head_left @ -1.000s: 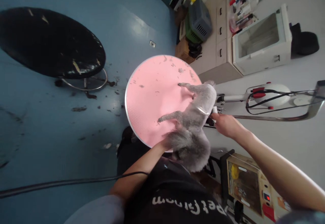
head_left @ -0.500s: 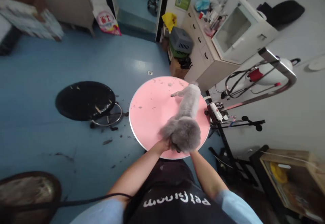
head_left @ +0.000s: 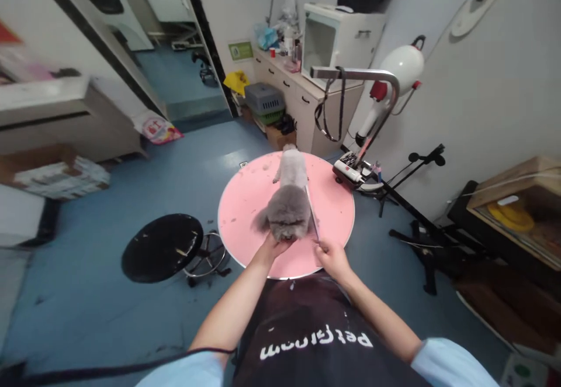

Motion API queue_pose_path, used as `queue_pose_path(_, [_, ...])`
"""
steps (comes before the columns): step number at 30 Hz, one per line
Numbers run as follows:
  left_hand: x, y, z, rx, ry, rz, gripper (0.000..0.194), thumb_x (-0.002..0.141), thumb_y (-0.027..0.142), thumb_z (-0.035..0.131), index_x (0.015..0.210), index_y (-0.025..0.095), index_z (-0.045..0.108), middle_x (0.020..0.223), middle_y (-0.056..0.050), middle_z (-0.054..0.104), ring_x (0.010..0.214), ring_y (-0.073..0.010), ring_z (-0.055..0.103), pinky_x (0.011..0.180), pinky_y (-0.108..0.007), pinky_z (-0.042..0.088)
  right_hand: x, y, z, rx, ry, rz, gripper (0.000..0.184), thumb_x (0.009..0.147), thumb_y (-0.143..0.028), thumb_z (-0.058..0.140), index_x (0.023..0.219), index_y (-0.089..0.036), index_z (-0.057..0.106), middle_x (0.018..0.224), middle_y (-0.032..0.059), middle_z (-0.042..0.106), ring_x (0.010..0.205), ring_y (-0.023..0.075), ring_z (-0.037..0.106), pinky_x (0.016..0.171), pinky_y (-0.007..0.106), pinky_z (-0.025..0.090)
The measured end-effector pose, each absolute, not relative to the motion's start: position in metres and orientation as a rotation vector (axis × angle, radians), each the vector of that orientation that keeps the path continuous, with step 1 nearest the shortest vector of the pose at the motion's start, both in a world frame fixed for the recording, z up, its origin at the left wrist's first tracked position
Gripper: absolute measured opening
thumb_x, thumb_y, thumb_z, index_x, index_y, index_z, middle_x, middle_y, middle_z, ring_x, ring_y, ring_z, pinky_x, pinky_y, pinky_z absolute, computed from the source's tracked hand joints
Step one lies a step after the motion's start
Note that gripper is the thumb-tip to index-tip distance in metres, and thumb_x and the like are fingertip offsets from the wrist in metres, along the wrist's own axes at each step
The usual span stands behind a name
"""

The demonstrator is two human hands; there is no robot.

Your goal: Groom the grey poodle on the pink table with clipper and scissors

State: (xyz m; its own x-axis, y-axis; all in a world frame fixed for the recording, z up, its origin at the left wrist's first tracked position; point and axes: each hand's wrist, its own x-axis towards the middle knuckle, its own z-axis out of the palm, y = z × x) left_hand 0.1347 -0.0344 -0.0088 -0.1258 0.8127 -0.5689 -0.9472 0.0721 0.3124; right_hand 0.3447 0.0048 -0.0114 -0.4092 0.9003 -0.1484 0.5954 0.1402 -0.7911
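A grey dog (head_left: 288, 207), its body clipped short and its head left fluffy, is on the round pink table (head_left: 239, 206), with its head towards me. My left hand (head_left: 276, 248) cups the dog's chin from below; part of its fingers is hidden under the muzzle. In my right hand (head_left: 333, 260) is a long thin metal comb (head_left: 312, 217), gripped near its lower end. The comb slants up beside the dog's head, on its right side in the picture. Loose tufts of hair lie on the tabletop.
A black stool (head_left: 162, 248) stands left of the table. At the right edge rise a bent metal grooming arm (head_left: 385, 77) with a hanging black loop and a tool holder (head_left: 348, 170). Behind are drawers (head_left: 284, 83) and a pet carrier (head_left: 264, 99).
My right hand has come away from the dog's head and now shows the comb. The dog's head and body are more in line with me. The camera view has swung and tilted up.
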Motion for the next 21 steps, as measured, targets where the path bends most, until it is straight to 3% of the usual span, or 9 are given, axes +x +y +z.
queue_pose_path(3, [0.138, -0.036, -0.023, -0.239, 0.857, 1.49, 0.017, 0.094, 0.014, 0.052, 0.079, 0.016, 0.061, 0.066, -0.002, 0.065, 0.057, -0.0119, 0.059, 0.049, -0.018, 0.045, 0.35, -0.004, -0.029, -1.535, -1.935, 1.214, 0.026, 0.074, -0.032, 0.051, 0.074, -0.015, 0.071, 0.064, 0.0055, 0.068, 0.064, 0.0212, 0.064, 0.063, 0.028, 0.05])
queue_pose_path(6, [0.146, -0.038, -0.028, -0.231, 0.897, 1.444, 0.024, 0.093, 0.01, 0.052, 0.071, 0.016, 0.058, 0.055, 0.0, 0.058, 0.049, -0.0103, 0.054, 0.042, -0.016, 0.036, 0.362, -0.004, -0.042, -1.582, -1.823, 1.187, 0.035, 0.076, -0.035, 0.048, 0.088, -0.013, 0.072, 0.075, 0.0092, 0.071, 0.072, 0.0237, 0.066, 0.067, 0.031, 0.051])
queue_pose_path(8, [0.151, -0.035, -0.023, -0.201, 0.854, 1.48, 0.021, 0.091, 0.012, 0.056, 0.071, 0.016, 0.059, 0.058, -0.001, 0.059, 0.052, -0.011, 0.055, 0.045, -0.018, 0.04, 0.363, -0.005, -0.047, -1.512, -1.859, 1.192, 0.038, 0.078, -0.038, 0.049, 0.094, -0.013, 0.072, 0.072, 0.0067, 0.07, 0.068, 0.0223, 0.065, 0.065, 0.029, 0.051])
queue_pose_path(13, [0.152, -0.022, 0.001, -0.127, 0.745, 1.542, 0.018, 0.078, 0.014, 0.072, 0.067, 0.014, 0.058, 0.061, -0.002, 0.061, 0.056, -0.0133, 0.057, 0.052, -0.023, 0.046, 0.348, -0.011, -0.042, -1.507, -1.94, 1.11, 0.03, 0.08, -0.034, 0.048, 0.085, -0.015, 0.07, 0.059, 0.0018, 0.06, 0.057, 0.0192, 0.057, 0.056, 0.026, 0.046])
queue_pose_path(16, [0.151, -0.016, 0.009, -0.108, 0.712, 1.571, 0.016, 0.076, 0.015, 0.075, 0.069, 0.014, 0.061, 0.063, -0.003, 0.064, 0.058, -0.0137, 0.059, 0.053, -0.023, 0.045, 0.357, -0.019, -0.031, -1.451, -2.005, 0.866, 0.033, 0.087, -0.032, 0.041, 0.09, -0.016, 0.07, 0.061, 0.0027, 0.06, 0.059, 0.0193, 0.057, 0.059, 0.027, 0.046])
queue_pose_path(19, [0.154, -0.01, 0.01, -0.094, 0.7, 1.61, 0.015, 0.078, 0.019, 0.074, 0.07, 0.013, 0.063, 0.064, -0.004, 0.064, 0.058, -0.0142, 0.057, 0.053, -0.024, 0.043, 0.364, -0.027, -0.019, -1.082, -2.217, 0.46, 0.033, 0.091, -0.023, 0.039, 0.09, -0.014, 0.071, 0.058, 0.0021, 0.058, 0.058, 0.0172, 0.056, 0.07, 0.029, 0.048])
queue_pose_path(21, [0.156, -0.008, 0.007, -0.089, 0.714, 1.617, 0.015, 0.081, 0.019, 0.07, 0.069, 0.013, 0.063, 0.062, -0.004, 0.063, 0.057, -0.0145, 0.056, 0.054, -0.025, 0.043, 0.36, -0.03, -0.016, -0.87, -2.302, 0.276, 0.035, 0.091, -0.016, 0.039, 0.1, -0.012, 0.072, 0.055, 0.0006, 0.058, 0.056, 0.0151, 0.056, 0.077, 0.03, 0.048])
